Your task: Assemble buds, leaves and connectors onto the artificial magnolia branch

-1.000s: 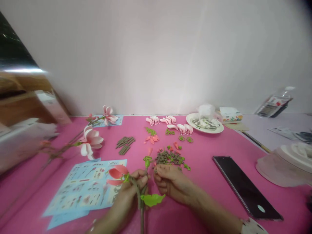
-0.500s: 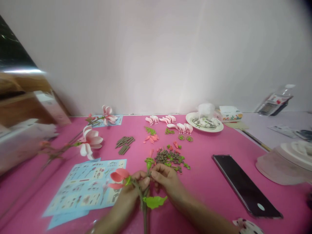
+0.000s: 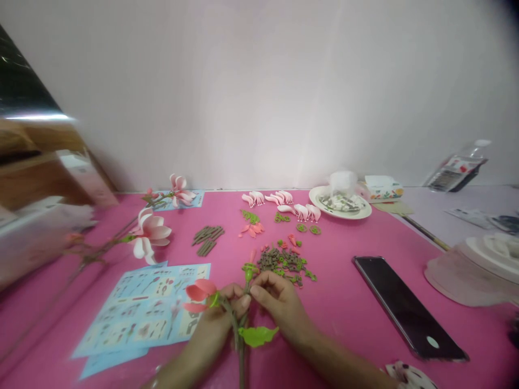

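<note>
Your left hand [image 3: 213, 324] is closed around the thin brown stem [image 3: 241, 367] of the model magnolia [image 3: 205, 289], held over the pink bench [image 3: 324, 329] — light, the petals [image 3: 194, 307] likely fragile, so hold the stem — while your right hand [image 3: 279, 305] pinches just below the green collar [image 3: 248, 268], near the heap of brown and green parts [image 3: 284, 263].
</note>
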Action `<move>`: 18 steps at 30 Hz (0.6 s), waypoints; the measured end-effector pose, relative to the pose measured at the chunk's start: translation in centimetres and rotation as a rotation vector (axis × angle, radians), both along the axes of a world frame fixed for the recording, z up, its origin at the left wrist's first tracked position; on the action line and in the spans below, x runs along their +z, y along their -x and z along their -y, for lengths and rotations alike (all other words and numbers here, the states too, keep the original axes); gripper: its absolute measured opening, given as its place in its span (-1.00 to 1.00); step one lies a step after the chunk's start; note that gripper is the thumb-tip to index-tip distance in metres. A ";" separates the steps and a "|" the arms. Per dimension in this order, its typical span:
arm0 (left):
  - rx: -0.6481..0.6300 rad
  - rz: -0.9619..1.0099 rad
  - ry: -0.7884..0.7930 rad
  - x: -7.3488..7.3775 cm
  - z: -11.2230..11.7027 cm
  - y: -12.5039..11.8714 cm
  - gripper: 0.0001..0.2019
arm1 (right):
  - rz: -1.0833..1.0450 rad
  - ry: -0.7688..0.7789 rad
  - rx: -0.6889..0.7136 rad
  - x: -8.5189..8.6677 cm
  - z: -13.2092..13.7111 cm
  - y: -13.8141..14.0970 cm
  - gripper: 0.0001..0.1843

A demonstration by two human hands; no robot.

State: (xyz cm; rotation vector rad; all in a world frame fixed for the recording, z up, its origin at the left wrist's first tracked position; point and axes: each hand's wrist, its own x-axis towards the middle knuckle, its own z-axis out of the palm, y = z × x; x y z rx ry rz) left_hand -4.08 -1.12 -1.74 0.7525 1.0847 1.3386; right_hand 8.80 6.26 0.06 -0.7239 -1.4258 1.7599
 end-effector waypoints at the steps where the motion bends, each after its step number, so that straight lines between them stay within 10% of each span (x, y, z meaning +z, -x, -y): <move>1: -0.001 -0.004 -0.003 0.0 0.0 0.0 -0.76 | -0.009 -0.010 0.002 0.0 0.0 0.0 -0.73; 18: 0.001 -0.083 0.035 1.1 -0.3 -0.2 -0.63 | 0.050 -0.361 -0.086 -0.3 0.3 -0.4 -0.92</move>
